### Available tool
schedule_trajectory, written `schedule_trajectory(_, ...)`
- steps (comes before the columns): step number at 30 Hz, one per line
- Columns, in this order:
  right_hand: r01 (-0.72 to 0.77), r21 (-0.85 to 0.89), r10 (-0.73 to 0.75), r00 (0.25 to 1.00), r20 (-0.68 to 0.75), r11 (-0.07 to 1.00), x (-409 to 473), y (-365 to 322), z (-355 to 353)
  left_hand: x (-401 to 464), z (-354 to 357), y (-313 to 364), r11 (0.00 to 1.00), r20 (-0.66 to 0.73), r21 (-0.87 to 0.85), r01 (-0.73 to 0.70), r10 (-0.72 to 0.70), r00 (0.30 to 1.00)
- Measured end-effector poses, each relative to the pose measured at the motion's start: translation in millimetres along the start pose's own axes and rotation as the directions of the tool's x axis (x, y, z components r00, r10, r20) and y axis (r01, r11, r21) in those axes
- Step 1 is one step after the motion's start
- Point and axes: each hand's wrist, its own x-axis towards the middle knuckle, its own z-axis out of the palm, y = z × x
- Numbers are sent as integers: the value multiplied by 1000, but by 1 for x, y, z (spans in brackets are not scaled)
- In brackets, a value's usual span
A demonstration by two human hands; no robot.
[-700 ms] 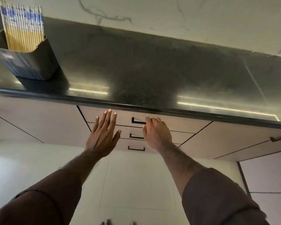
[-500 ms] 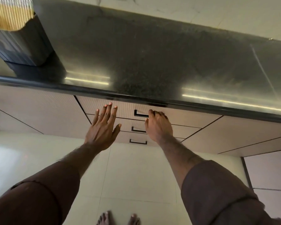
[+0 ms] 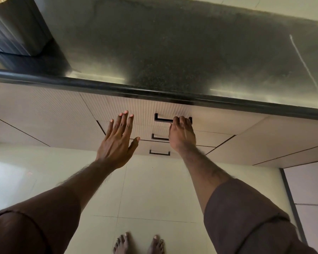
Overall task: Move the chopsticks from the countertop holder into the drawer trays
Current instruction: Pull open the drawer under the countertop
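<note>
Your right hand (image 3: 182, 133) grips the top drawer handle (image 3: 163, 119); left hand (image 3: 117, 142), left of it, is spread flat, empty.

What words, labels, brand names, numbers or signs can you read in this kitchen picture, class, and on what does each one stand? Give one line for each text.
None: no readable text shows anywhere in this view.
The dark holder on the countertop shows no lettering on its visible side.
The drawer fronts show only ribbing and black handles, no writing.
</note>
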Motion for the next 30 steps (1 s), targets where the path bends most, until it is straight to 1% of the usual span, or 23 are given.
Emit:
schedule_trajectory(4, -50, 48, 50, 999, 7, 998, -23, -7, -5, -28, 1, -2, 999, -9, -35, -17, 17, 1000)
schedule_trajectory(7, -88, 95, 87, 996, 10, 992, -48, -12, -10, -61, 5, -3, 998, -6, -69, 4, -4, 1000)
schedule_trajectory(12, -83, 108, 86, 996, -19, 991, -115, -17, -6, -115, 5, 9, 996, -40, -91, -25, 21, 999)
schedule_trajectory(15, -107, 156, 110, 994, -10, 982, -150, -20, -8, -147, 2, 23, 994, -48, -99, -46, 42, 998)
schedule_trajectory(18, -101, 170, 101, 995, 5, 980, -183, -23, -11, -174, -3, 38, 993, -61, -101, -57, 50, 997)
schedule_trajectory(22, -80, 193, 80, 997, 6, 978, -233, -25, -13, -209, -13, 60, 994, -115, -78, -73, 63, 991)
schedule_trajectory(27, -70, 187, 60, 997, 56, 980, -291, -26, -21, -257, -23, 82, 997, -119, -27, -75, 71, 990)
schedule_trajectory(30, -58, 139, 47, 996, 80, 989, -319, -27, -25, -279, -31, 89, 997, -105, 16, -75, 76, 992)
